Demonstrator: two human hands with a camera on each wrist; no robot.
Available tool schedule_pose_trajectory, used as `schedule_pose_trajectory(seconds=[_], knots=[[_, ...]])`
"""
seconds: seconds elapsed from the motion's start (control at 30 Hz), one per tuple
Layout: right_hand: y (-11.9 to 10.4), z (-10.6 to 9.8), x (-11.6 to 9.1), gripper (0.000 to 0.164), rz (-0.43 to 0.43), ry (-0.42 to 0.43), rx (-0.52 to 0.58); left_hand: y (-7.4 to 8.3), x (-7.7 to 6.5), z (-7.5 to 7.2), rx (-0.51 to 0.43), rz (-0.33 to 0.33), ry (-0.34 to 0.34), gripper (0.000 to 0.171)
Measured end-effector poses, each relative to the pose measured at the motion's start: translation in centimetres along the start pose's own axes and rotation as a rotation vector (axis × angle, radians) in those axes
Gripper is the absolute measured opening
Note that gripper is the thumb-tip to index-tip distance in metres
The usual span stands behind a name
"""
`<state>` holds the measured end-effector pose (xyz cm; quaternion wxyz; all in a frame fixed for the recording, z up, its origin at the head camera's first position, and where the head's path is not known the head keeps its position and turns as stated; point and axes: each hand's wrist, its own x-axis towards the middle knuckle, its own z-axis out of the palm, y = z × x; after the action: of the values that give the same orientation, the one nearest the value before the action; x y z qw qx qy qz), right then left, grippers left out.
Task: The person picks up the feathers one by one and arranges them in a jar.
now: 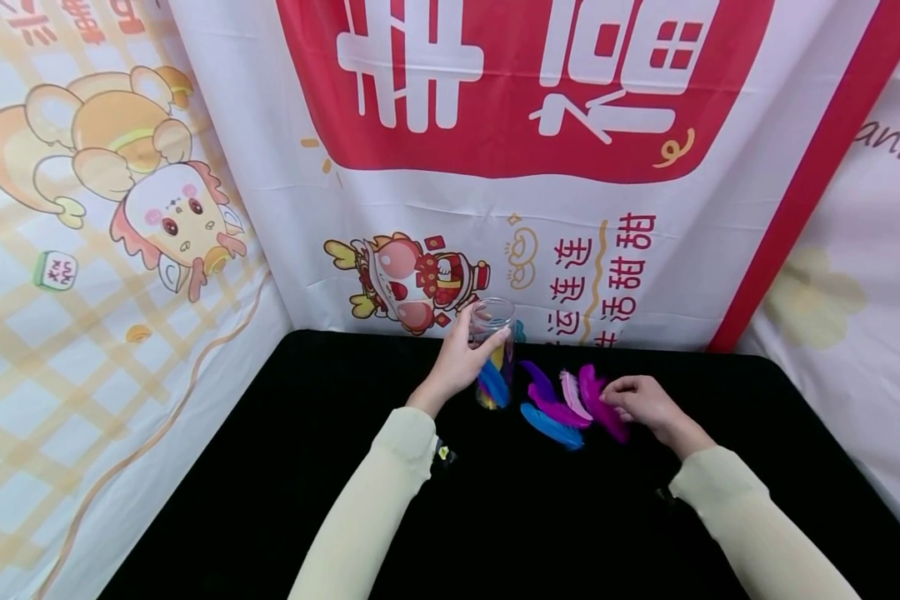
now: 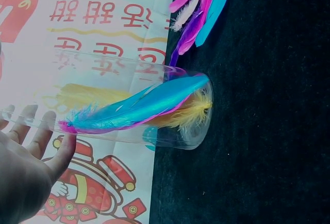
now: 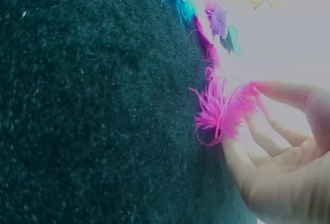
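Magenta feather (image 1: 593, 392) lies at the right end of a loose row of feathers on the black table (image 1: 570, 525); its fluffy end is pinched between thumb and fingertips of the right hand (image 1: 648, 408). Cannot tell whether it is lifted clear of the cloth.

Left hand (image 1: 457, 360) is clamped on the upper part of a clear jar (image 1: 506, 323), thumb on the near side. Jar stands near the table's back edge, left of the row, mouth upward. Contents, per left wrist view: a blue feather with magenta edging (image 2: 139, 102) slanting along the wall, and yellow feathers (image 2: 87, 96) behind it.

Loose row, from the jar side: a purple feather (image 1: 542, 382), a second magenta feather (image 1: 558, 409), a pale pink feather (image 1: 572, 393), with a loose blue feather (image 1: 551, 426) nearest the person. Several overlap or touch.

Right wrist view is overexposed on its right side; fine detail of the grip is partly washed out.

Surroundings: pale sleeves (image 1: 375, 496) on both arms; white hanging cloth (image 1: 420, 196) behind, with red printing and a cartoon figure.
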<state>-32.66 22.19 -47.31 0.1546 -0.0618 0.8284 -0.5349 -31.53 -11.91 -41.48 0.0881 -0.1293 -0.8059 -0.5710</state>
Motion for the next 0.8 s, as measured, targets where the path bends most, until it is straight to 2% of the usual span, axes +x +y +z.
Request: schedule_pose_trajectory(seconds=[0.17, 0.33, 0.47, 0.63, 0.8], knots=[[0.11, -0.16, 0.26, 0.039, 0.043, -0.020, 0.056, 0.00, 0.05, 0.02, 0.001, 0.003, 0.001, 0.071], [-0.10, -0.39, 0.15, 0.043, 0.041, -0.067, 0.076, 0.01, 0.18, 0.00, -0.005, 0.002, 0.002, 0.073], [-0.23, -0.30, 0.07, 0.042, 0.006, -0.093, -0.004, 0.01, 0.21, -0.01, -0.008, 0.002, 0.000, 0.073], [-0.17, -0.01, 0.04, 0.036, -0.071, -0.105, -0.173, -0.05, 0.12, 0.00, -0.011, 0.001, -0.002, 0.075], [-0.39, 0.48, -0.07, 0.029, -0.128, -0.108, -0.260, -0.01, -0.05, 0.03, -0.008, -0.001, -0.004, 0.077]])
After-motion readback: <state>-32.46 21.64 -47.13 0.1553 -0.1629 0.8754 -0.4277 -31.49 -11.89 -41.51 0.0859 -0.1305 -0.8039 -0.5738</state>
